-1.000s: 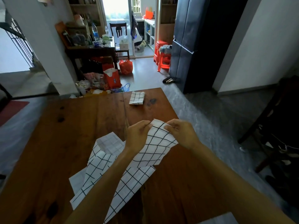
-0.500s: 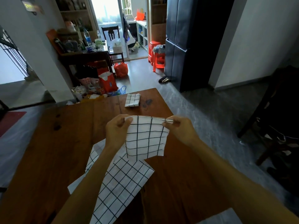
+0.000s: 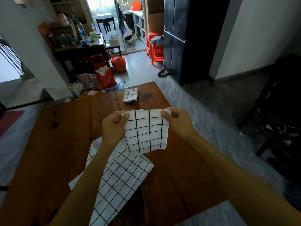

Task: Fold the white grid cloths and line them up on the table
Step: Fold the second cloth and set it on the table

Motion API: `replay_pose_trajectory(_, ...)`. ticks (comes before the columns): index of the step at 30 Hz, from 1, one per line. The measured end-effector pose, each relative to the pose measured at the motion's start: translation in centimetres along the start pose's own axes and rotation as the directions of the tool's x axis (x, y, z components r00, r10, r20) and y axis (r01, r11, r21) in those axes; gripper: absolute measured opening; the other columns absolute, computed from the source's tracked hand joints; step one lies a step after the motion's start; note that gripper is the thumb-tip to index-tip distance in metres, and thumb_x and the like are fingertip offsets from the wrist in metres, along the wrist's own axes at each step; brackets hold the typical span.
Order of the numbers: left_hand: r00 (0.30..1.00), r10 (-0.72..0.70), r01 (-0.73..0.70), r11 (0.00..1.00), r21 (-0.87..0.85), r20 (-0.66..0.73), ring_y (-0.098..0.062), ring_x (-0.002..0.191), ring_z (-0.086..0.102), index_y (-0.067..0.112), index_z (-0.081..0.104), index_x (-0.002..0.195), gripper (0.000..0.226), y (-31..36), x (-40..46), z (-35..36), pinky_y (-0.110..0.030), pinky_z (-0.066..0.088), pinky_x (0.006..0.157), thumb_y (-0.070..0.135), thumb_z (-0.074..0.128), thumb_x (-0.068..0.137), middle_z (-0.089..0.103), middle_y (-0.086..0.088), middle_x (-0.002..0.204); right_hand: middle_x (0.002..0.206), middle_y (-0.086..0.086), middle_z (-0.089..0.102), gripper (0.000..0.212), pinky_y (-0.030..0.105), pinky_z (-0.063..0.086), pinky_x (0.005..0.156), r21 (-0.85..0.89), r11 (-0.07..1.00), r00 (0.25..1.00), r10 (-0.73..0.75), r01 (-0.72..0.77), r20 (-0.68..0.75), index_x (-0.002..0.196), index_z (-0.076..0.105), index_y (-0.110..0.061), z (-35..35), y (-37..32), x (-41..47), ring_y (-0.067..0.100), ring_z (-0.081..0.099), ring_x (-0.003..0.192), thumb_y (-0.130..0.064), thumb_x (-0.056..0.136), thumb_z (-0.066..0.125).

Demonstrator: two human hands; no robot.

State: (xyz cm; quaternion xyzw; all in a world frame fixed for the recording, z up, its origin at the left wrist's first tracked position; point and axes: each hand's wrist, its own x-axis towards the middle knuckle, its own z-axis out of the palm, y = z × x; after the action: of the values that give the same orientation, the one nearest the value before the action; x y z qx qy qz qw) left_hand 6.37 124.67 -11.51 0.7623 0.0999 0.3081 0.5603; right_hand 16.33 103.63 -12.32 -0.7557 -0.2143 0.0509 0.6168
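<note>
cloth (image 3: 146, 131) hangs below both hands' grip.

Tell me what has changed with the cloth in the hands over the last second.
The left hand and right hand drew apart, pulling the held cloth from a bunched slant into a flat square hanging from its top corners. Both kept their grip. The unfolded cloth and the folded cloth stayed on the table.

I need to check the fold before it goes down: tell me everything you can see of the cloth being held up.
The held cloth is white with a black grid, thin fabric, folded into a rough rectangle. It hangs above the wooden table, top edge taut between the left hand and right hand, each pinching a top corner. Its bottom edge is slightly uneven.
</note>
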Motion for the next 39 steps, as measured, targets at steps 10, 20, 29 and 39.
replay_pose_trajectory(10, 0.997, -0.009, 0.009, 1.000, 0.005, 0.071, -0.004, 0.077, 0.068, 0.027, 0.071, 0.089, 0.019, 0.6, -0.3, 1.3, -0.018, 0.053, 0.068, 0.009, 0.065, 0.088, 0.073, 0.015, 0.079, 0.105, -0.013, 0.061, 0.041, 0.019, 0.048, 0.081, -0.273, 0.961, 0.997, -0.065, 0.050, -0.048, 0.123, 0.059, -0.028, -0.7, 0.1, -0.2, 0.003, 0.057, 0.090, -0.029, 0.085, 0.072)
replay_pose_trajectory(20, 0.987, 0.050, -0.064, 0.994, 0.085, 0.155, -0.004, 0.087, 0.067, 0.013, 0.071, 0.101, 0.014, 1.1, -0.9, 3.1, -0.015, 0.052, 0.075, 0.012, 0.065, 0.089, 0.072, 0.005, 0.095, 0.089, -0.004, 0.073, 0.014, 0.041, 0.040, 0.099, -0.482, 0.801, 0.934, -0.330, 0.354, 0.137, 0.096, 0.073, -0.019, 2.0, -2.6, 1.2, 0.013, 0.064, 0.082, -0.027, 0.092, 0.062)
replay_pose_trajectory(29, 0.987, -0.001, -0.021, 0.990, 0.139, 0.161, -0.034, 0.068, 0.059, 0.007, 0.070, 0.083, 0.019, -0.1, -1.9, 3.4, -0.046, 0.051, 0.066, 0.022, 0.063, 0.091, 0.065, -0.017, 0.074, 0.087, -0.010, 0.068, 0.013, 0.012, 0.042, 0.067, -0.365, 0.868, 0.940, -0.285, 0.336, 0.187, 0.095, 0.072, -0.019, 2.3, -3.8, 1.0, 0.003, 0.059, 0.078, -0.025, 0.094, 0.060)
replay_pose_trajectory(39, 0.991, -0.058, 0.023, 0.962, 0.272, 0.122, -0.018, 0.075, 0.066, 0.027, 0.069, 0.090, 0.011, -4.1, -3.6, 0.6, -0.039, 0.057, 0.071, 0.018, 0.063, 0.090, 0.071, 0.001, 0.080, 0.064, -0.019, 0.061, 0.018, 0.013, 0.043, 0.058, -0.308, 0.936, 0.978, -0.201, 0.173, -0.062, 0.079, 0.073, -0.018, -0.4, -3.7, 2.0, -0.005, 0.056, 0.061, -0.021, 0.092, 0.060)
